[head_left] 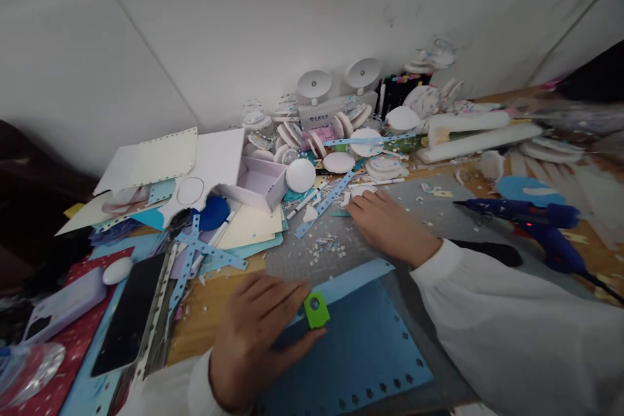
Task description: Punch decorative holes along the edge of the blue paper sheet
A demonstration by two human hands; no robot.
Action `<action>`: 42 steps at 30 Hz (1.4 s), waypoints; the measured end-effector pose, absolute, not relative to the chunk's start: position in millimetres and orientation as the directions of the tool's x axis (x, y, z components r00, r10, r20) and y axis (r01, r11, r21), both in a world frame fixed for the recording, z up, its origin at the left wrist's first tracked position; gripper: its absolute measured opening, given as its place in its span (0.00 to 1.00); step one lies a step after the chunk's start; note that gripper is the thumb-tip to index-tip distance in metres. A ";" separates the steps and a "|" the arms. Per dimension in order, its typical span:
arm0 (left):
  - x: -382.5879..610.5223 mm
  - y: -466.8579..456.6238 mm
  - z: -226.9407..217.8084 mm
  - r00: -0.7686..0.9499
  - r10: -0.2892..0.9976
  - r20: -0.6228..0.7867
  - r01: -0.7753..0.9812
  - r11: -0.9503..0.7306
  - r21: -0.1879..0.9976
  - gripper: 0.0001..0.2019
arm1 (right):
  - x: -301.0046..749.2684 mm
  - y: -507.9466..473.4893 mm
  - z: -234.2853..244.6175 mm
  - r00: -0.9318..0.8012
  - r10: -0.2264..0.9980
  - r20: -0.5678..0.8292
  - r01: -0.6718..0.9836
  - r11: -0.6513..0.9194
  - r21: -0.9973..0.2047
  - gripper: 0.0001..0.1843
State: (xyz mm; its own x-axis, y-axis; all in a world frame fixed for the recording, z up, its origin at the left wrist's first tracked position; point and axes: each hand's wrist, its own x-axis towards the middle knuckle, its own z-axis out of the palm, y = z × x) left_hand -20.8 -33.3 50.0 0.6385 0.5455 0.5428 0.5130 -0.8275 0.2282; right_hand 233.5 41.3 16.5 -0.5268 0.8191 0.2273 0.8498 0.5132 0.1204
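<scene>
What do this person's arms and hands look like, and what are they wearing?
The left hand and right hand are bare, with no gloves. The right sleeve is plain white, long and loose, narrowing to a cuff. The left sleeve, also white, shows only near the wrist.

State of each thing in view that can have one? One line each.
Green punch: held in left hand
Right hand: fingers curled, grip unclear
Blue sheet: flat, holes along right and near edges
Glue gun: lying down, red light lit
Black-screened phone: screen dark
Lilac box: open
Crossed blue strips: punched
</scene>
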 end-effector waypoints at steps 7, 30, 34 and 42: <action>-14.3 -24.1 39.4 0.657 0.523 0.543 0.498 -0.842 0.209 0.12 | 232.9 52.2 11.2 -0.580 0.787 0.211 0.814 0.571 0.111 0.06; -20.1 -9.7 10.9 0.676 0.489 0.551 0.455 -0.865 0.211 0.18 | 207.4 -2.9 25.9 -0.322 0.899 0.297 -0.049 0.297 -0.953 0.04; -19.3 -10.0 9.5 0.684 0.489 0.541 0.437 -0.869 0.232 0.17 | 202.7 -8.6 25.4 -0.445 0.857 0.259 -0.055 0.262 -0.963 0.03; -17.8 -10.8 8.9 0.694 0.473 0.542 0.423 -0.878 0.224 0.17 | 199.8 -11.8 17.1 -0.401 0.883 0.245 0.008 0.271 -0.963 0.02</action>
State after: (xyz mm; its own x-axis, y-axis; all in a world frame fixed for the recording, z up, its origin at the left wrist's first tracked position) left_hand -17.8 -10.8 8.9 0.6942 0.4735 0.5422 0.4234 -0.8777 0.2243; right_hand 199.8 -11.8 17.1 -0.4013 0.8826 0.2450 0.0077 0.2707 -0.9626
